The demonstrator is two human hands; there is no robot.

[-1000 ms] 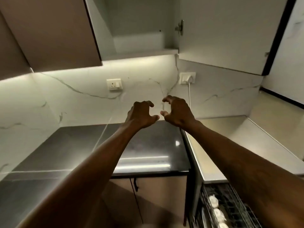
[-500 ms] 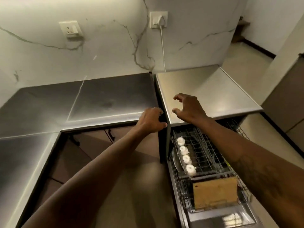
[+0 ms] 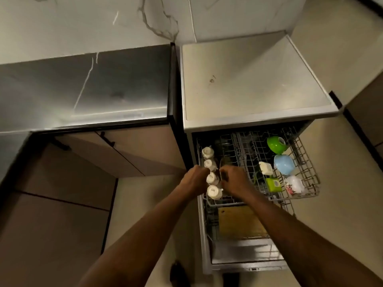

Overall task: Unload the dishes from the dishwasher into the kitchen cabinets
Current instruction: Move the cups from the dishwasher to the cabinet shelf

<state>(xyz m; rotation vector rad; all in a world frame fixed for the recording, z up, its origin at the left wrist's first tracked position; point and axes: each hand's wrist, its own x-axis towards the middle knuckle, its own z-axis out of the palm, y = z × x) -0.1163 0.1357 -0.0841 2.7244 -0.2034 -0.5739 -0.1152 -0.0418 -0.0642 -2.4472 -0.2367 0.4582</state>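
Observation:
The dishwasher's upper rack (image 3: 310,184) is pulled out below a pale top (image 3: 252,79). A row of several upturned white cups (image 3: 207,152) runs along the rack's left side. My left hand (image 3: 194,180) and my right hand (image 3: 233,179) are down at this row, one on each side of the third cup (image 3: 212,178), with fingers curled. Motion blur hides whether either hand grips it. To the right in the rack lie a green bowl (image 3: 276,144), a blue bowl (image 3: 284,164), a white square container (image 3: 265,168) and a small green container (image 3: 273,184).
A wooden cutting board (image 3: 240,222) stands in the lower rack, above the dropped dishwasher door (image 3: 246,253). A dark steel counter (image 3: 93,85) with brown lower cabinets (image 3: 124,154) lies to the left. Pale floor (image 3: 342,204) runs to the right of the rack.
My view tipped from the wall cabinet down to the dishwasher. Both hands dropped from the counter edge to the row of white cups in the upper rack.

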